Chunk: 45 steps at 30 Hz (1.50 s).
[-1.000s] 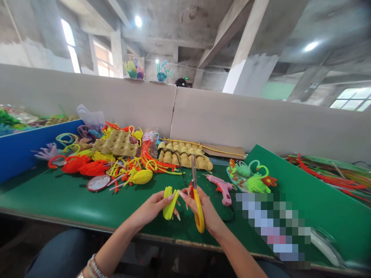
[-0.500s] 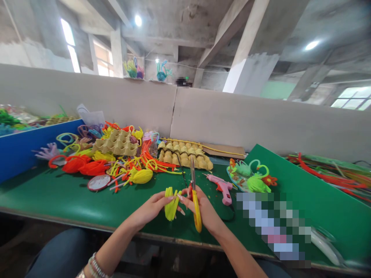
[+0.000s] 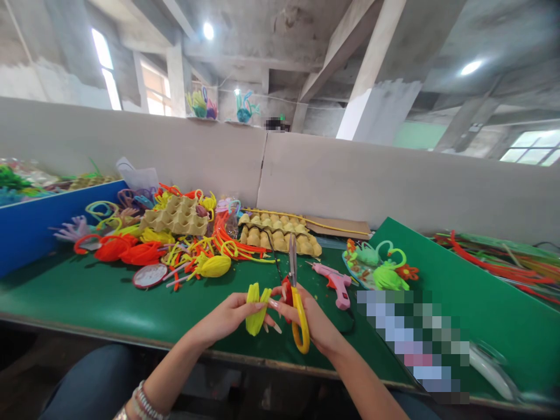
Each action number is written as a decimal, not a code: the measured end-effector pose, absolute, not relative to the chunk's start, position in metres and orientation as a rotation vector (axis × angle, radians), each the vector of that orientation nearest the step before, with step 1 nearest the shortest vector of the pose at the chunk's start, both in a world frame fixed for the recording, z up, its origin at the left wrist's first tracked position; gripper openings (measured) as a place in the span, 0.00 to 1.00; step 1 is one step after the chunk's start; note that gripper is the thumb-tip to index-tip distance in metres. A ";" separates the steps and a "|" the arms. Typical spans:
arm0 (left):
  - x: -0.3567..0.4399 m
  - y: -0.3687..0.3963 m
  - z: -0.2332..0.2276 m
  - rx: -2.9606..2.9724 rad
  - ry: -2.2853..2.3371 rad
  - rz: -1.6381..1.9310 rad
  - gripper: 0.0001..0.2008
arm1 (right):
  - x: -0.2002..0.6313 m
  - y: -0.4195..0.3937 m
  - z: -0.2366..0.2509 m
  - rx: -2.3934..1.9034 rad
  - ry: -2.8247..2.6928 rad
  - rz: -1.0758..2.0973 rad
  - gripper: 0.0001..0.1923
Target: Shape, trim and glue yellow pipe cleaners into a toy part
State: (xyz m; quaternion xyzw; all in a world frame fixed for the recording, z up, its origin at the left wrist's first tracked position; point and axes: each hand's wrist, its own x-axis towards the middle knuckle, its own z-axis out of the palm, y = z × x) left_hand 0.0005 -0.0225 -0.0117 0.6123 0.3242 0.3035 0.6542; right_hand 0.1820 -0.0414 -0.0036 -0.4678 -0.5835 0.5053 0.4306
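Note:
My left hand [image 3: 225, 319] is closed on a bundle of bright yellow pipe cleaners [image 3: 255, 318], held above the front of the green table. Close on its right, my right hand [image 3: 311, 318] holds a pair of scissors [image 3: 300, 315] with yellow and red handles, blades pointing up and away from me. The right fingertips reach to the edge of the yellow bundle; whether they pinch it I cannot tell. Right of the scissors a pink glue gun [image 3: 336, 283] lies on the table.
Behind on the left are a yellow pipe-cleaner piece [image 3: 214, 266], red pieces [image 3: 114, 249], a round white lid [image 3: 149, 275] and an egg tray [image 3: 177, 216]. More egg trays [image 3: 280, 238] stand at the back. Green pieces [image 3: 389, 275] lie right, before a green divider [image 3: 464, 291].
The yellow bundle has shifted slightly left and turned a little in my fingers. The scissors have tilted, and their blades and handles show a bit wider apart.

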 end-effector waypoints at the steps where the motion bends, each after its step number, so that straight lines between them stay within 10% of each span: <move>1: 0.001 -0.023 -0.010 1.400 0.748 0.682 0.20 | 0.182 -0.041 -0.003 -1.164 -1.467 1.259 0.23; 45: 0.003 -0.019 -0.019 1.582 0.878 0.762 0.18 | 0.173 -0.039 -0.013 -1.127 -1.230 1.386 0.22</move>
